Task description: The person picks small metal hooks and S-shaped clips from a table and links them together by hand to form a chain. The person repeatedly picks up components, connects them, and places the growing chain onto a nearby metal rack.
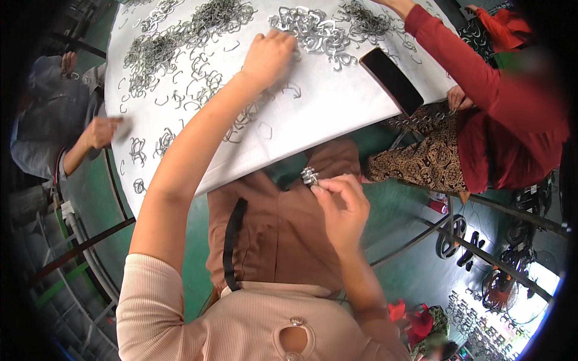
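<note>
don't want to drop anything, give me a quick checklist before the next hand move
1. Right grip secure on the small bunch of shiny silver metal pieces: ok, pinched between thumb and finger.
2. Left grip holding a piece: cannot tell, fingertips hidden beside the shiny silver metal heap.
3. Black rectangular phone well away from the white table's edge: not ok, one end reaches it.
4. Co-worker's dark red sleeve apart from the left forearm: ok.

White table (pixel 328 96) here, silver hooks (pixel 313 30) toward its far edge, black phone (pixel 391 82) by its near edge, tan-and-black patterned cloth (pixel 415 163) beside.
</note>
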The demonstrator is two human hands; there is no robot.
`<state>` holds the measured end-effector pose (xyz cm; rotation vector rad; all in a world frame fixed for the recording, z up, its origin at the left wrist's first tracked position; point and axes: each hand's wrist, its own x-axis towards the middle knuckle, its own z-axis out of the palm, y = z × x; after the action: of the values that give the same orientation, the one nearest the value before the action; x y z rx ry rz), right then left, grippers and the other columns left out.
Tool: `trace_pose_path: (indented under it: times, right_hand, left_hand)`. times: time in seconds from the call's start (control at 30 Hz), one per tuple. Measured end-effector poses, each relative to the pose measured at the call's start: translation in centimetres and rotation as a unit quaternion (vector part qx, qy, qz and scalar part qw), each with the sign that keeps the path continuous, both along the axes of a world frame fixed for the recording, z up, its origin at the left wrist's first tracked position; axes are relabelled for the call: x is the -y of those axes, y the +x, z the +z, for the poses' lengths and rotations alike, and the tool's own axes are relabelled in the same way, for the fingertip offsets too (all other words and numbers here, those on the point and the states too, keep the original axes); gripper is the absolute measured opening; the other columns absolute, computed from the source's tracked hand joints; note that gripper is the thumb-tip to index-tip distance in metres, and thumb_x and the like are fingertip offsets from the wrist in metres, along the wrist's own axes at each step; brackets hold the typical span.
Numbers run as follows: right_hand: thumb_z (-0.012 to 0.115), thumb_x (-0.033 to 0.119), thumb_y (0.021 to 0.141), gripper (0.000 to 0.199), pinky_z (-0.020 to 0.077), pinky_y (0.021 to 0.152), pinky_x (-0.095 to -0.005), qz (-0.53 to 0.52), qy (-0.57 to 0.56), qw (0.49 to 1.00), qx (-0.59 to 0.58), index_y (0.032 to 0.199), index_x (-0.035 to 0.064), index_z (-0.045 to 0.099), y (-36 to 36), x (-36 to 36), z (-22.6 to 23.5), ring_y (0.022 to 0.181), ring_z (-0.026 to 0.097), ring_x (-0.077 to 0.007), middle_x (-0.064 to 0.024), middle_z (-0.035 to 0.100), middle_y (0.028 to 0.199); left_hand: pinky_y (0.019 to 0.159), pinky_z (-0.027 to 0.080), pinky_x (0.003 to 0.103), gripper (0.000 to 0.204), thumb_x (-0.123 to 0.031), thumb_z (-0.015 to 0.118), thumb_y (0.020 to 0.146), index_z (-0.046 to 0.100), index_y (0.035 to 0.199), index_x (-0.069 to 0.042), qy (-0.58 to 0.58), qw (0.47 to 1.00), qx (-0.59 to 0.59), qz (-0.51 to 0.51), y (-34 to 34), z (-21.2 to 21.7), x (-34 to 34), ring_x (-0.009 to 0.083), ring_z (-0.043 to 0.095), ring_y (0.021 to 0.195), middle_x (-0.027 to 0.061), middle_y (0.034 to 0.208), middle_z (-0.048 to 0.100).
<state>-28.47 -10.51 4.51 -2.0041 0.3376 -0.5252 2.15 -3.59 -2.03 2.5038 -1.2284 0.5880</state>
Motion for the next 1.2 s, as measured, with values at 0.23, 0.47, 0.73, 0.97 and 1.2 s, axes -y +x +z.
trace_pose_path:
  times: [0.23,0.47,0.73,0.97,1.2]
  right_hand:
    - [0.075,0.008,0.076,0.009,0.0407,0.075,-0.0326,-0.004,0.009,1.0,-0.001,0.081,0.0073,0.067,0.3,-0.8,-1.1,0.074,0.057,-0.0201,-0.0016,0.063,0.076]
    - [0.075,0.009,0.075,0.009,0.0407,0.073,-0.032,0.012,-0.01,1.0,0.004,0.079,0.0073,0.067,0.9,-1.9,-0.7,0.073,0.057,-0.0203,-0.0013,0.063,0.075]
    - [0.076,0.006,0.073,0.015,0.0438,0.07,-0.0324,0.021,-0.012,0.999,-0.025,0.086,0.0056,0.067,1.3,-2.8,-1.6,0.073,0.059,-0.0217,-0.0052,0.061,0.078]
    - [0.066,0.0,0.082,0.017,0.0462,0.069,-0.0281,0.096,-0.064,0.993,-0.037,0.098,0.0002,0.065,5.8,0.9,0.4,0.075,0.057,-0.0174,-0.0081,0.06,0.085]
    - [0.068,0.011,0.081,0.022,0.0489,0.079,-0.0375,0.343,-0.171,0.921,0.074,0.102,0.0063,0.065,23.8,-5.3,-2.6,0.093,0.059,-0.0306,-0.0113,0.061,0.102]
  left_hand:
    - [0.067,0.052,0.028,0.02,-0.011,0.067,0.085,0.066,0.103,-0.001,-0.28,0.859,-0.428,0.036,-11.0,5.1,-6.4,0.0136,0.066,0.077,0.0083,0.087,0.071]
    - [0.067,0.048,0.022,0.01,-0.003,0.067,0.085,0.068,0.094,0.002,-0.415,0.697,-0.584,0.04,-21.4,7.0,-8.5,0.0074,0.061,0.077,0.0061,0.09,0.068]
    - [0.074,0.049,0.029,0.011,-0.003,0.071,0.078,0.071,0.089,-0.003,-0.408,0.795,-0.448,-0.019,-22.4,5.4,-9.4,0.0177,0.061,0.082,0.0072,0.087,0.069]
    - [0.075,0.049,0.032,0.013,-0.002,0.072,0.076,0.07,0.089,-0.004,-0.4,0.798,-0.443,-0.078,-20.8,2.5,-11.5,0.0213,0.061,0.083,0.0077,0.086,0.067]
    - [0.076,0.05,0.035,0.016,-0.001,0.073,0.076,0.07,0.092,-0.004,-0.364,0.789,-0.475,-0.14,-19.0,-0.3,-12.2,0.0253,0.062,0.084,0.009,0.089,0.065]
